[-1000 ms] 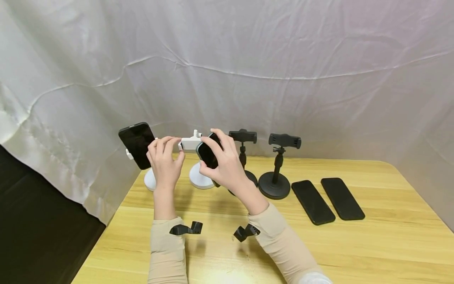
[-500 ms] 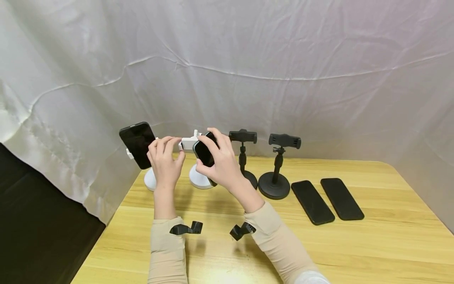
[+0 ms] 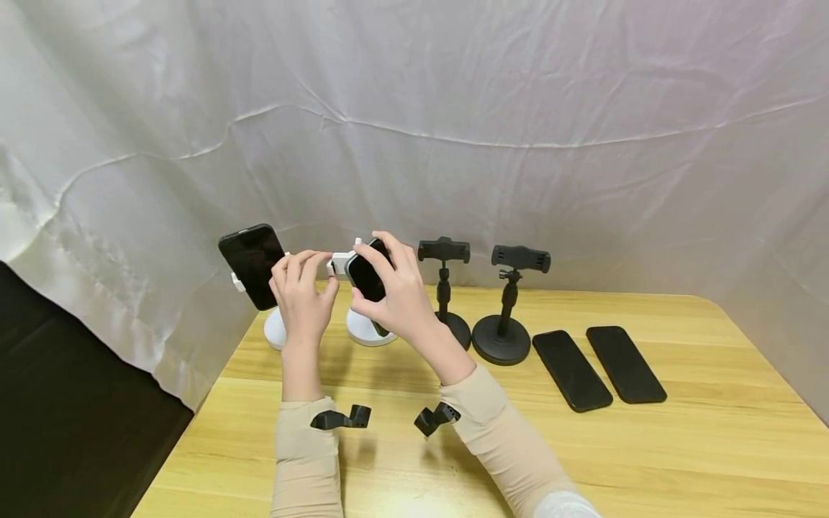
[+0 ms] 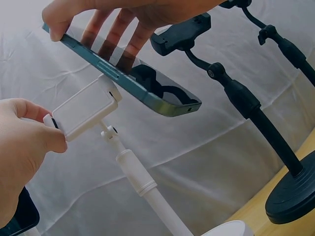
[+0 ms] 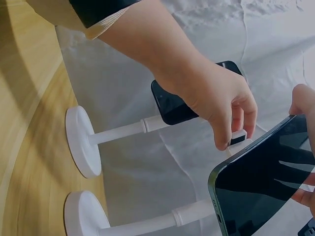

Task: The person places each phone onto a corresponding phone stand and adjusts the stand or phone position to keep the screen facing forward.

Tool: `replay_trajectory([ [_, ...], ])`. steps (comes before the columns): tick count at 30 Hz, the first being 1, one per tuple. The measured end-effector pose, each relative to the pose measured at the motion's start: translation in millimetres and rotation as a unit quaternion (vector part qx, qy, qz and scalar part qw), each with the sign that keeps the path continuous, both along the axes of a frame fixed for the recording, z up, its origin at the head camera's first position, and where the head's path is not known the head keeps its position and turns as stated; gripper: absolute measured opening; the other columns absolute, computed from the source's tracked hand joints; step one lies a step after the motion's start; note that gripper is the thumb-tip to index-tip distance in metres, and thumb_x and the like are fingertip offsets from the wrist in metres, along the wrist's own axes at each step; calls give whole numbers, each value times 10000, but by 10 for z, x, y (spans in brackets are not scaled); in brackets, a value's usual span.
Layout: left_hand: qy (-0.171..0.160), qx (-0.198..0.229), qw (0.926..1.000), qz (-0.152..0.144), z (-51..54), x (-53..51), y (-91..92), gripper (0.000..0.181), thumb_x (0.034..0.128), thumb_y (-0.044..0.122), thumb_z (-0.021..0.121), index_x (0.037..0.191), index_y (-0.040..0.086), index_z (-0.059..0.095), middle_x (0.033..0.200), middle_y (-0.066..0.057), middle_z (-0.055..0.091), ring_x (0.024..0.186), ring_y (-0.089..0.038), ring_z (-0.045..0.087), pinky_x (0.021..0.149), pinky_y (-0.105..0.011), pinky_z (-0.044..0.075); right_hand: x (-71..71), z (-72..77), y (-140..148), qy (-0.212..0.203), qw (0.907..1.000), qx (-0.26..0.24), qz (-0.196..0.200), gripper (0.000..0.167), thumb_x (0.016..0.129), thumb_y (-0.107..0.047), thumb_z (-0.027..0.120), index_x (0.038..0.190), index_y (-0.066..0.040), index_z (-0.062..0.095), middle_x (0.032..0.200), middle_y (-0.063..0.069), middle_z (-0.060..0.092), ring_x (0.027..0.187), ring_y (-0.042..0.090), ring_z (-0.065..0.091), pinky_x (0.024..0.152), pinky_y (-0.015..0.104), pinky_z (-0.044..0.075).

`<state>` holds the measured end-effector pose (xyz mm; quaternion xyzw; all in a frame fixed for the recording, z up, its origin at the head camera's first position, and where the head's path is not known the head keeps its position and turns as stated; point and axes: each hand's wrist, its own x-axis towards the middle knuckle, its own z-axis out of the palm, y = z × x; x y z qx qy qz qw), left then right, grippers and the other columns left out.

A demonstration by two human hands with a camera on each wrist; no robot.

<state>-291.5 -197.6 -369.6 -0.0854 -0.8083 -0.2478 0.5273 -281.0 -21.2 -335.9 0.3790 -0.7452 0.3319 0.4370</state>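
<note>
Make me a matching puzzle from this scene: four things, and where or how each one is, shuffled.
1. Teal-edged phone
2. Leftmost phone
3. Rightmost phone
4. Rightmost black stand

A. Lying flat on the table
B. Upright, bearing no phone
C. In the right grip
D. Mounted on a white stand

Pairs: 1-C, 2-D, 3-A, 4-B

I have left hand [image 3: 302,295] raised, thumb [image 5: 222,132] and fingers [image 5: 250,110] pinching; right hand [image 3: 401,293] just beside, gripping, forearm [image 3: 505,439] slanting inward.

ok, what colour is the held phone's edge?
Its edge is blue-green, clearest in the left wrist view.
</note>
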Motion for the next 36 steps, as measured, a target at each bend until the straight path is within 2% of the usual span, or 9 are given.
replay_trajectory([
  [12, 21, -5, 10000, -37, 0, -1, 17, 252, 803, 50, 698, 1053, 86, 694, 1123, -118, 632, 1125, -357, 450, 939, -530, 329, -9, 0, -44, -147, 9998, -134, 49, 514, 786, -220, 715, 1271, -129, 569, 1388, 216, 466, 1182, 356, 485, 920, 469, 484],
  [26, 102, -73, 9999, -43, -11, -24, -11, 250, 809, 76, 709, 1058, 84, 693, 1129, -129, 630, 1117, -368, 448, 948, -534, 323, -42, 28, -119, -193, 9992, -276, 213, 522, 779, -206, 715, 1273, -125, 564, 1391, 192, 450, 1091, 303, 490, 861, 420, 495],
  [36, 133, -113, 9995, -266, -12, -15, -37, 295, 800, 85, 743, 1090, 85, 689, 1138, -133, 628, 1131, -378, 443, 951, -543, 316, -60, 54, -150, -304, 9990, -249, 190, 520, 787, -225, 725, 1270, -127, 557, 1398, 184, 440, 1092, 285, 482, 865, 423, 489],
])
